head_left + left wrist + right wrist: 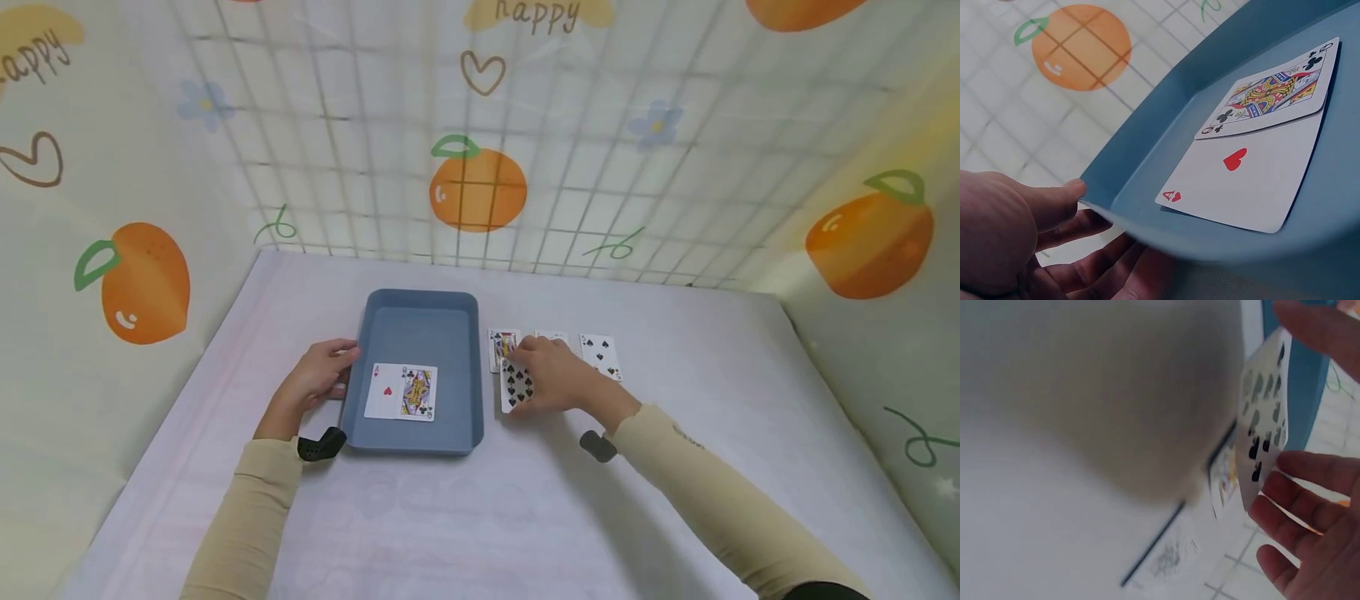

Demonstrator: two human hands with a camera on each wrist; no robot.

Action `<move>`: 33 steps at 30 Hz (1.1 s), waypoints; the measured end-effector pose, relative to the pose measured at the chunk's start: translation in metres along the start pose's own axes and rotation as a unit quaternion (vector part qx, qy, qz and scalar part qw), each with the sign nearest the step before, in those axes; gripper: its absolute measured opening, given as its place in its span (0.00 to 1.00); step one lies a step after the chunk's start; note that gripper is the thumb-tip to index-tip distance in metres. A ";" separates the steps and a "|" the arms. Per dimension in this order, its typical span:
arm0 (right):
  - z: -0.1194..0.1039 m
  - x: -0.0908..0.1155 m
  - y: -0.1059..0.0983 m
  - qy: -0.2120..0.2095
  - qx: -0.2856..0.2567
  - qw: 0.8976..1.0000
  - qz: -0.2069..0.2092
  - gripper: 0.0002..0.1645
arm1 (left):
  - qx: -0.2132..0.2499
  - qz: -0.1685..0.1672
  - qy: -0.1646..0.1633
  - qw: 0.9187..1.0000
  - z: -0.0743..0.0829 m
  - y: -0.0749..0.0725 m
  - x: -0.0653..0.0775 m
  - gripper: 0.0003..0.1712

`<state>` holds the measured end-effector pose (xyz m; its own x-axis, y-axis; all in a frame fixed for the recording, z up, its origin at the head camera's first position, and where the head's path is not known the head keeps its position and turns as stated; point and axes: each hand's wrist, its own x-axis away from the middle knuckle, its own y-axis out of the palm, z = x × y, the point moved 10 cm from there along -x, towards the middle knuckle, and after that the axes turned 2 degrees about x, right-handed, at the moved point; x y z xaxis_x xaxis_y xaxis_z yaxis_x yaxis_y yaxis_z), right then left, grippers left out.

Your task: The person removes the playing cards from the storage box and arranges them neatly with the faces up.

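My left hand (321, 375) holds the left wall of a blue-grey tray (420, 437), its thumb at the rim and its fingers against the outside, as the left wrist view shows. Inside the tray, the queen of clubs (1272, 94) overlaps the ace of hearts (1241, 178). Beyond the tray's right wall, my right hand (551, 375) pinches a spade card (516, 387) with several pips between thumb and fingertips. The right wrist view shows this card (1263, 419) tilted up off the table. A face card (498, 343) lies behind it, partly covered.
Two more cards lie right of the face card: one (551, 335) mostly hidden by the right hand, and a spade card (600, 354) in view. A white cloth covers the table (450, 525). Behind stands a wire grid under a curtain (585, 200) printed with oranges.
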<state>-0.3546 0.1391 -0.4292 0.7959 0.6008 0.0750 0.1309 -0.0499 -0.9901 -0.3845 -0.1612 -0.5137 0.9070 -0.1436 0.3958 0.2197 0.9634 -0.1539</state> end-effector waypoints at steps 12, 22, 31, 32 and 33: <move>-0.018 0.001 0.022 -0.039 0.027 0.999 -0.017 0.51 | -0.003 0.003 0.005 1.000 0.000 -0.001 -0.001 0.28; -0.022 0.000 0.030 -0.043 0.019 0.999 -0.022 0.49 | 0.001 0.000 0.013 1.000 0.001 -0.001 0.000 0.28; -0.025 0.001 0.028 -0.046 0.022 0.998 -0.026 0.51 | -0.002 -0.001 0.012 1.000 0.001 -0.001 0.000 0.28; -0.025 0.001 0.028 -0.046 0.024 0.998 -0.028 0.51 | -0.001 -0.001 0.012 1.000 0.001 -0.001 0.000 0.28; -0.025 0.001 0.028 -0.046 0.025 0.998 -0.030 0.52 | -0.001 0.000 0.011 1.000 0.001 -0.001 0.001 0.28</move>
<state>-0.3355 0.1180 -0.4538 0.7294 0.6726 0.1253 0.1456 0.0263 -0.9890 -0.3848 -0.1621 -0.5119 0.9148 -0.1494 0.3753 0.2212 0.9627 -0.1560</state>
